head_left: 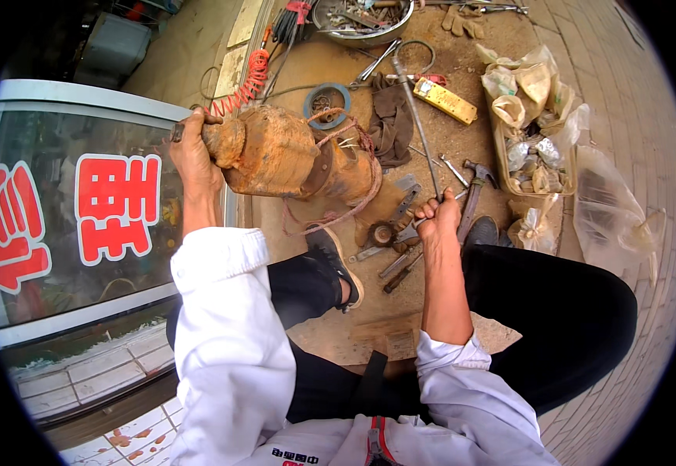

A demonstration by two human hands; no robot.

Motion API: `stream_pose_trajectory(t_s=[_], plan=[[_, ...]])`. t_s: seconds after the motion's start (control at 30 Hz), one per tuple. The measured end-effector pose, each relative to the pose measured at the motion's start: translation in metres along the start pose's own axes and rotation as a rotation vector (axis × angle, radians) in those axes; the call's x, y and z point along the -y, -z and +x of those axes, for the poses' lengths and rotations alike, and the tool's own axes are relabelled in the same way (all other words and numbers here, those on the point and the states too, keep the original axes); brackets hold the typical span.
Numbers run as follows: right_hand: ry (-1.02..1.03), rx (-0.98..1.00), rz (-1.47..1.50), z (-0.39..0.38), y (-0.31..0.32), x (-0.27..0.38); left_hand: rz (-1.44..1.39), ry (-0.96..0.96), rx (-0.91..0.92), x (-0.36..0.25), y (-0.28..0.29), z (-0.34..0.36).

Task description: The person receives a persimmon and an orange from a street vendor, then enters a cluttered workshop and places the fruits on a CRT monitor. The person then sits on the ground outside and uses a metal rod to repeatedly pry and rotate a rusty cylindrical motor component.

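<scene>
Above ground, centre frame: left hand (193, 151) clamped on end of rusty motor (287, 155), long axis running 9-to-3, body off at 3 o'clock from hand. Right hand (437, 217) closed round long rod (417, 124), rod pointing 12 o'clock. Motor lies 10 o'clock from right hand; possibly rope-wrapped. Hammer (474, 194) just beside.

the left hand (192, 151) holds up a rusty motor body (287, 155) by its end, a cord wound around it. the right hand (437, 217) is closed on a long metal rod (417, 120). a hammer (474, 194) lies on the ground near it.
</scene>
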State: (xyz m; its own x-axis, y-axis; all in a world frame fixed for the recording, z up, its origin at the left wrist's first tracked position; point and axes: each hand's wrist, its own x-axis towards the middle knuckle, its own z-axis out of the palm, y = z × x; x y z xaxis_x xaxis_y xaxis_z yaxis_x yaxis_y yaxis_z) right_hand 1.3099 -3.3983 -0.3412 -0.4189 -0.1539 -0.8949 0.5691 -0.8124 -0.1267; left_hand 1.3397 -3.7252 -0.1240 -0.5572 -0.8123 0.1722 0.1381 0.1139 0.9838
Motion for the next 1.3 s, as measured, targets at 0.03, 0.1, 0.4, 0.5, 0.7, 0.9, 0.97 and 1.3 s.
stream_pose_trajectory(t_s=[0.03,0.1,0.4,0.5,0.7,0.9,0.97,1.3], plan=[[0.004,0.002,-0.012,-0.007,0.000,0.000,0.037,-0.010,0.081,-0.002,0.005,0.003],[0.031,-0.001,-0.043,-0.024,-0.003,-0.005,0.023,0.041,0.211,-0.011,0.018,0.009],[0.110,0.031,-0.126,-0.035,0.004,0.015,-0.130,0.057,0.130,-0.006,0.006,0.011],[0.107,0.003,-0.133,-0.027,0.005,0.011,-0.087,0.016,-0.016,-0.003,-0.007,0.010],[0.141,-0.029,-0.210,-0.024,0.000,0.007,0.033,0.047,-0.183,-0.010,-0.036,0.005],[0.200,-0.035,-0.170,-0.023,0.003,0.017,0.094,-0.096,-0.152,-0.017,-0.103,-0.015],[0.211,-0.052,-0.118,-0.028,0.002,0.021,0.168,-0.104,-0.123,-0.018,-0.118,-0.016],[0.241,-0.080,-0.114,-0.036,-0.007,0.030,0.082,0.044,0.723,-0.024,-0.144,0.014]])
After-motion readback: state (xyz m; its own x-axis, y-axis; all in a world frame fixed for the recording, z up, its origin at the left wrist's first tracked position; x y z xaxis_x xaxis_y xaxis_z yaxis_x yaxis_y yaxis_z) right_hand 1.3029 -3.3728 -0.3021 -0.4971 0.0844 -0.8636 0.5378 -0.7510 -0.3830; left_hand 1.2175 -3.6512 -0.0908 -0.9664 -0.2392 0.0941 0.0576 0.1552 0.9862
